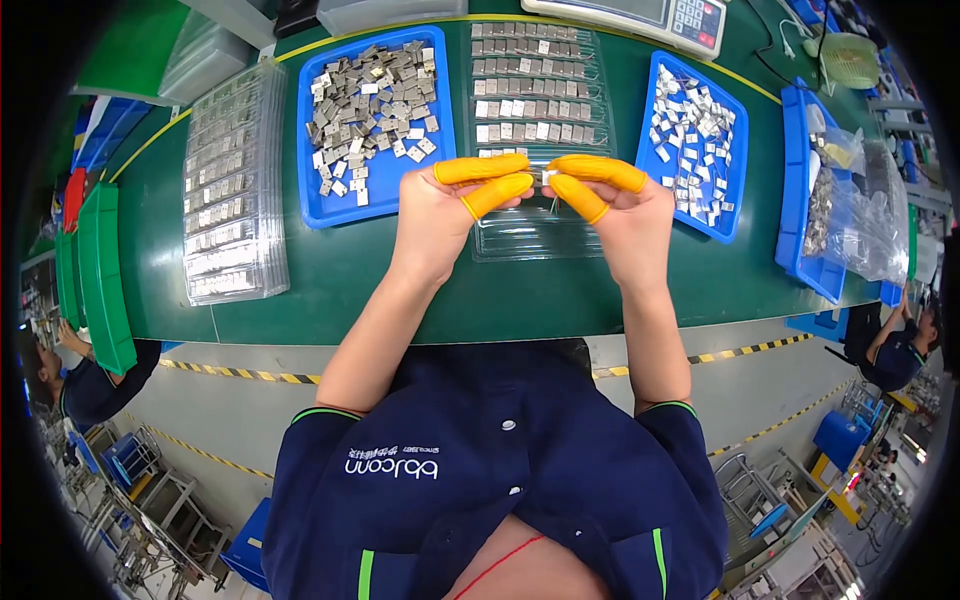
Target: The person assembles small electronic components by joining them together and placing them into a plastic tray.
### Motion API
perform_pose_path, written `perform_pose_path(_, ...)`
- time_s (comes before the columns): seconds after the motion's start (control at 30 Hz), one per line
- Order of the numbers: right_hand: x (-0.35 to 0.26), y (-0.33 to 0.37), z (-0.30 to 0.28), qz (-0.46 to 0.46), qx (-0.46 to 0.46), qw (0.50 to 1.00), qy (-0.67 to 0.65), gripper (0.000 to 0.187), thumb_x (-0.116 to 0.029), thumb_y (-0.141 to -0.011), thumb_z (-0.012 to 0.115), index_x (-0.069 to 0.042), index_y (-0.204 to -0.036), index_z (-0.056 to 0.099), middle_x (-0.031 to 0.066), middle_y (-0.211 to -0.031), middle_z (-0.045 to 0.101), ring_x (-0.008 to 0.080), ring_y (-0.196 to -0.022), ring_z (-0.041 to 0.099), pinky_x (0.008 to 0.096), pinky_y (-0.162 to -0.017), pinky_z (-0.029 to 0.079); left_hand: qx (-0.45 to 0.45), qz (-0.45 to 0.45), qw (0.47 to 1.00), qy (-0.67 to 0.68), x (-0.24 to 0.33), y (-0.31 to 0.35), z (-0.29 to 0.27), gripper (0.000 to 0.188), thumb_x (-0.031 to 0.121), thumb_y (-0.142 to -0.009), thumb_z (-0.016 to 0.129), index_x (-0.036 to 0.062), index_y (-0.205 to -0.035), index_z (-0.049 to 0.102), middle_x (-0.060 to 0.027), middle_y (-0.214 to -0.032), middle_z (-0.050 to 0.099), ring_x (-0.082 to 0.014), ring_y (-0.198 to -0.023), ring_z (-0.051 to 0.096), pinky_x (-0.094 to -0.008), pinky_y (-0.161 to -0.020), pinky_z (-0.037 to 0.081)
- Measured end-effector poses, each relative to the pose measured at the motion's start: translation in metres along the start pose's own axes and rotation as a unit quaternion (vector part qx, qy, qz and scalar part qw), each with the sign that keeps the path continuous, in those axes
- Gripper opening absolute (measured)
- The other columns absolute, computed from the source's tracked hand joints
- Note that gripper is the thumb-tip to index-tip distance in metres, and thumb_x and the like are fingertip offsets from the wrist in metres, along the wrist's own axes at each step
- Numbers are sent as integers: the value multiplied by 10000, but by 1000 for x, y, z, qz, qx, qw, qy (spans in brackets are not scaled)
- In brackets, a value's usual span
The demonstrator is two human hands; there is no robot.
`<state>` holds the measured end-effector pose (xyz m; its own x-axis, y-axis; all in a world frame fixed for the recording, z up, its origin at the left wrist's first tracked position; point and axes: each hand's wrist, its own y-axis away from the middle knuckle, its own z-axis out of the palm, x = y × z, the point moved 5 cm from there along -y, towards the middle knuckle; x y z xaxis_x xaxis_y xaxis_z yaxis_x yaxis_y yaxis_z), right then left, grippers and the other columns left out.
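Observation:
Over the near end of the clear tray (540, 243), my two hands meet fingertip to fingertip. Yellow finger cots cover the thumb and index finger of each. My left hand (447, 205) pinches a small silvery metal piece, mostly hidden by the fingertips. Between the thumb and index finger of my right hand (632, 212) is a small white connector (547, 177), with thin wires hanging below it. The two parts are close together; whether they are joined I cannot tell. Behind the hands, rows of metal-cased parts (530, 108) lie in the tray.
Left of the hands, a blue bin (310, 190) holds many metal pieces; a blue bin (742, 150) of white connectors is at right. Stacked filled clear trays (235, 190) stand farther left, near a green bin (103, 270). A scale (690, 25) sits at the back.

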<state>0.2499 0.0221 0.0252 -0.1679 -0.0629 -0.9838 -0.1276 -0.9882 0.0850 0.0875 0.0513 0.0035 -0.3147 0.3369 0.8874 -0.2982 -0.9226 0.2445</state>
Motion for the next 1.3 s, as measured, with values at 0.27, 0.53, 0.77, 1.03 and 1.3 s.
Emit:
perform_pose_path(0.27, -5, 3, -3, -14, 21, 1000, 16, 201, 69, -752, 665, 79, -950, 629, 133, -911, 659, 194, -826, 660, 273, -791, 531, 19, 26, 999, -31, 3, 3, -2, 196, -28, -793, 635, -75, -984, 639, -149, -938, 660, -200, -807, 658, -266, -733, 540)
perform_pose_path(0.53, 2, 5, 0, 47, -25, 999, 3, 189, 60, -757, 663, 76, -942, 629, 130, -914, 661, 185, -827, 658, 267, -784, 531, -10, 31, 996, -83, 4, 7, 1, 199, -43, -773, 649, -76, -969, 642, -139, -934, 663, -183, -815, 652, -264, -745, 539)
perform_pose_path(0.77, 22, 11, 2, 90, -94, 990, -58, 194, 64, -732, 679, 46, -923, 648, 87, -923, 650, 154, -834, 637, 255, -785, 519, -73, -49, 995, -47, 1, 14, 5, 201, -6, -772, 666, -78, -957, 639, -147, -864, 666, -187, -741, 657, -263, -681, 536)
perform_pose_path(1.03, 20, 12, 8, -9, -32, 998, 62, 159, 30, -751, 677, 15, -909, 666, 80, -918, 657, 164, -873, 628, 279, -814, 500, -30, -36, 999, -24, -15, 10, 0, 192, 0, -814, 627, -59, -997, 620, -125, -909, 660, -170, -763, 649, -246, -696, 528)
perform_pose_path(1.3, 7, 26, 14, -287, 17, 879, 381, 282, 16, -704, 675, -37, -976, 626, 133, -921, 648, 301, -972, 609, 360, -808, 503, -88, 0, 990, -113, -25, 17, 7, 183, 137, -928, 504, -31, -938, 574, -53, -794, 619, -100, -691, 573, -234, -642, 465)
